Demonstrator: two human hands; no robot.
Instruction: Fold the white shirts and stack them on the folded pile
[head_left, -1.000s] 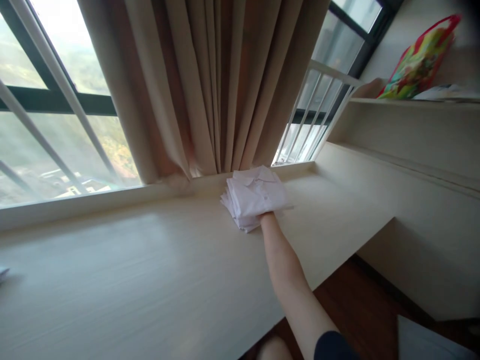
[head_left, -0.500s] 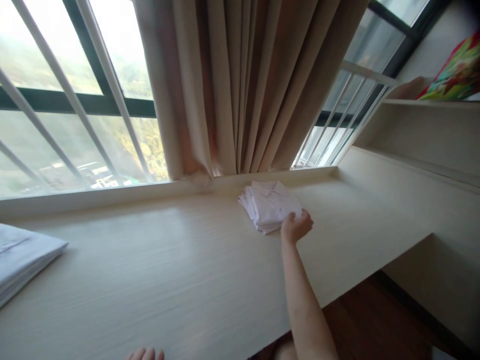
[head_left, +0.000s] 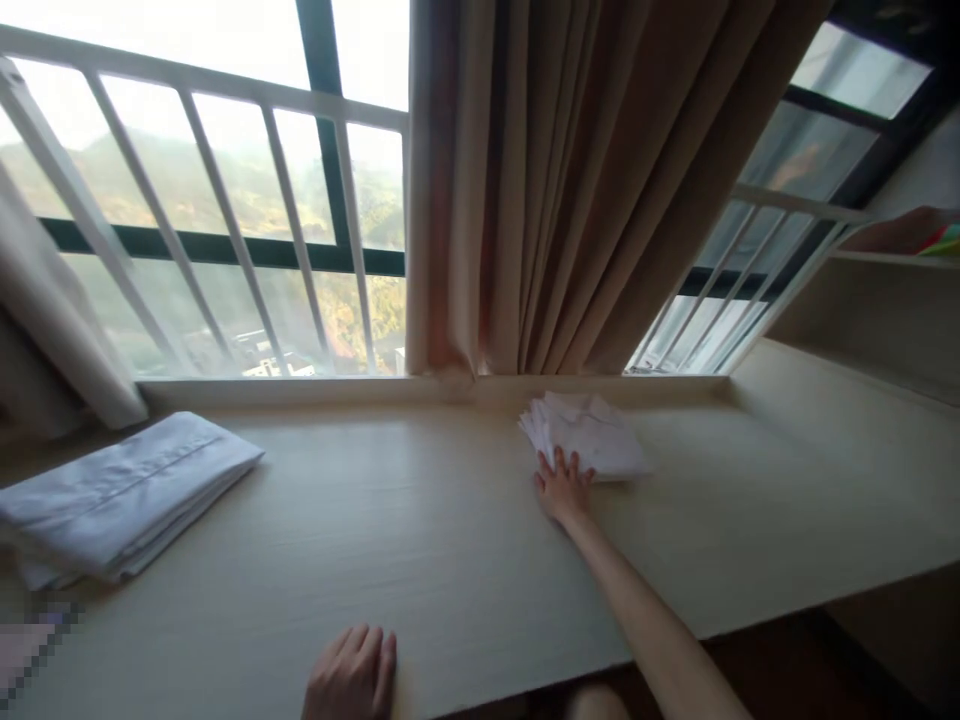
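Note:
A stack of folded white shirts (head_left: 589, 435) lies on the pale wooden window ledge (head_left: 450, 540), close to the beige curtain (head_left: 570, 190). My right hand (head_left: 562, 487) reaches out with fingers spread, its fingertips touching the near edge of that stack. My left hand (head_left: 351, 675) rests flat on the ledge near its front edge and holds nothing. A larger pile of folded white cloth (head_left: 120, 495) lies at the left end of the ledge.
White window bars (head_left: 225, 220) and glass run along the back. A second curtain (head_left: 52, 310) hangs at the far left. A raised shelf (head_left: 885, 310) stands at the right, with something colourful on top. Dark wooden floor (head_left: 862, 660) shows below the ledge.
My right hand has let go of the shirt stack and drawn back to its near edge. My left hand has come onto the ledge. The view has swung left, revealing the larger cloth pile.

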